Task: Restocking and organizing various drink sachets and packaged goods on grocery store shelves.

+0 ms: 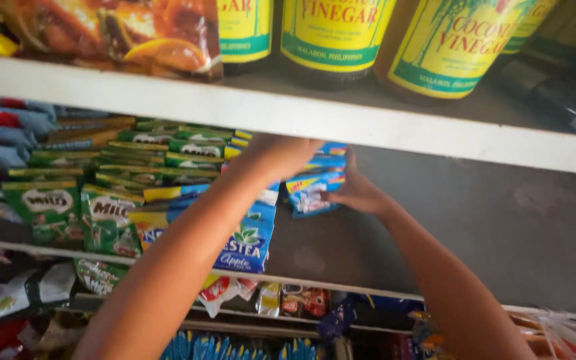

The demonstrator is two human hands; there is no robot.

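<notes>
green sachets (105,220) stacked at shelf's left, untouched | left hand (278,155) reached under upper shelf (381,130), its grip cannot be told | blue sachets (311,190) on shelf, pinched by right hand (355,193); best kept upright, pressed flush against the row

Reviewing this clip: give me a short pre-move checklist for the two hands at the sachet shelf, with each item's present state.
1. Right hand touching the blue sachets: ok.
2. Left hand visible: not ok, its fingers are hidden under the white shelf edge.
3. Left hand's grip: cannot tell.
4. Bare shelf space right of the sachets: ok.
5. Green sachets clear of both hands: ok.
6. Bottles above upright: ok.
</notes>
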